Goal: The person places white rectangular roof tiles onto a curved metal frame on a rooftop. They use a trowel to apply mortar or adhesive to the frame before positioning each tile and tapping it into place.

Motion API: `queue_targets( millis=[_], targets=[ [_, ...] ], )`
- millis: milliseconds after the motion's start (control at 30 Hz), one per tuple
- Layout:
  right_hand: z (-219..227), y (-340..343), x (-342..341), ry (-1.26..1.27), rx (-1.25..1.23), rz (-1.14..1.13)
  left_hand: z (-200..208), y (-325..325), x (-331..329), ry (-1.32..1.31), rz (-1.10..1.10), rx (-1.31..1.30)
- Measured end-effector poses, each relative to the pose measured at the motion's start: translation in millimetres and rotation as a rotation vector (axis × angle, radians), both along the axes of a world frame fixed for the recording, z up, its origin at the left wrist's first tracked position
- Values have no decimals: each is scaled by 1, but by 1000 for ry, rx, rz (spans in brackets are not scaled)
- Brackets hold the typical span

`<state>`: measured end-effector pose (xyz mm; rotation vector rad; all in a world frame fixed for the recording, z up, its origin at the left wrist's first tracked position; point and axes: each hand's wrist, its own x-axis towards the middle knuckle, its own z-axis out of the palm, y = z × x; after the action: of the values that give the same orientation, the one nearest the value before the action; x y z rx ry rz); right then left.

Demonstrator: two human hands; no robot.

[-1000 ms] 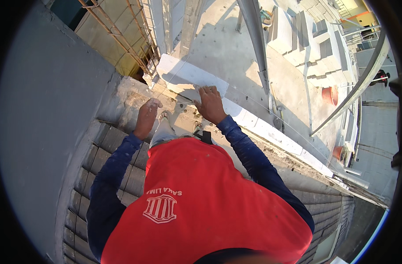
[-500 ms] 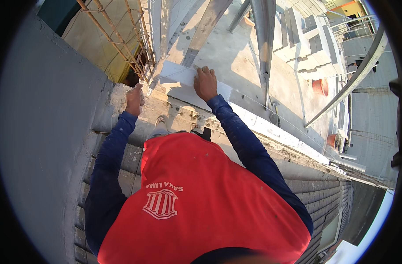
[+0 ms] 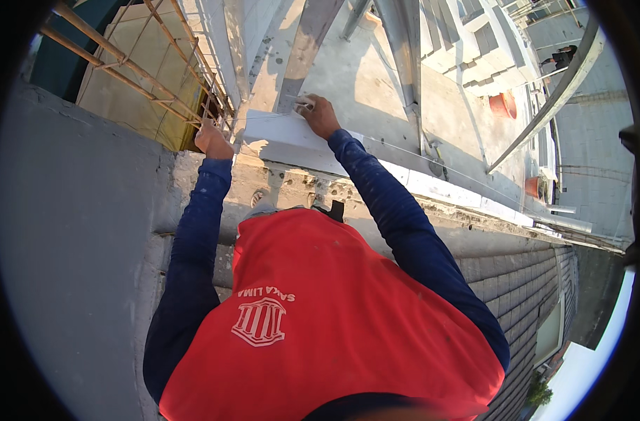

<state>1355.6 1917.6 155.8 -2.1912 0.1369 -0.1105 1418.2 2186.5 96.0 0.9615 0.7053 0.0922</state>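
Note:
A thin pale string (image 3: 267, 116) runs between my two hands, above a white block (image 3: 274, 130) on top of the low wall. My left hand (image 3: 213, 140) is closed on its left part, beside the rusty rebar cage (image 3: 199, 67); the fingertips are partly hidden. Over the block's far edge, my right hand (image 3: 320, 118) is closed with thumb and fingers pinched on the string and on a small whitish piece (image 3: 305, 105) too small to name. The string goes on to the right past my right hand, along the row of white blocks (image 3: 432, 188).
Metal props (image 3: 402, 56) rise from the concrete floor beyond the wall. Stacked white blocks (image 3: 484, 59), a reddish bucket (image 3: 503, 105) and a curved pole (image 3: 551, 105) stand to the right. A grey wall (image 3: 74, 231) is at my left, roof tiles (image 3: 499, 305) below.
My left hand has moved up to the rebar cage and turned. My right hand has shifted slightly left and up, showing the small whitish piece. The view has shifted a little.

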Motion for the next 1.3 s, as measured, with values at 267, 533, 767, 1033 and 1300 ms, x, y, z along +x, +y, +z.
queue_targets(
  millis=[267,533,767,1033,1300],
  targets=[
    [-19,-7,8,4,121,23,-5,-48,90,-343,-39,343],
    [-47,0,85,355,440,-146,-1,-129,155,-750,-782,342],
    [-44,-6,91,407,755,-58,28,-191,168,-329,-1357,320],
    [-8,-30,25,254,264,-96,-4,-172,172,-237,-1011,311],
    [-5,-85,-80,174,-70,-146,-78,-136,202,-501,-706,-284]
  ],
)
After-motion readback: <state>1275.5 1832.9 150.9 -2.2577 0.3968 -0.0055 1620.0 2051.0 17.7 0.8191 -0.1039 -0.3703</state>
